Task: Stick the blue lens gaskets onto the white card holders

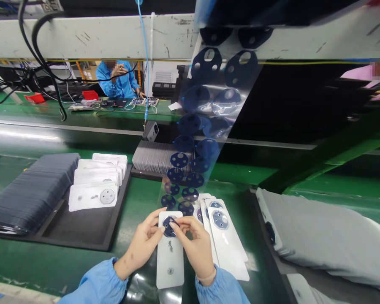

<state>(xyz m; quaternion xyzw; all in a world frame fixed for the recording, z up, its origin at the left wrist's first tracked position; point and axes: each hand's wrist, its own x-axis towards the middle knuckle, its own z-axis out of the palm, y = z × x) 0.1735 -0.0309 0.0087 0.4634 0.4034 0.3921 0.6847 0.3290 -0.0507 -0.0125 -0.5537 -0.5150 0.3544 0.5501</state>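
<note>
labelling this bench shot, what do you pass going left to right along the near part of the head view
Dark stack → white cards in the black tray → left hand → white panel → right hand → fanned panels → grey stack.

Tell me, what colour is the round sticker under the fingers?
Dark blue, with small holes; the sticker lies on a white card. Head view.

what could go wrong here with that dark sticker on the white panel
The dark round film piece sits pinched under both the left hand and right hand on the white phone back panel; it may land off-centre. The long clear film strip hangs loose above and could snag or drag.
</note>
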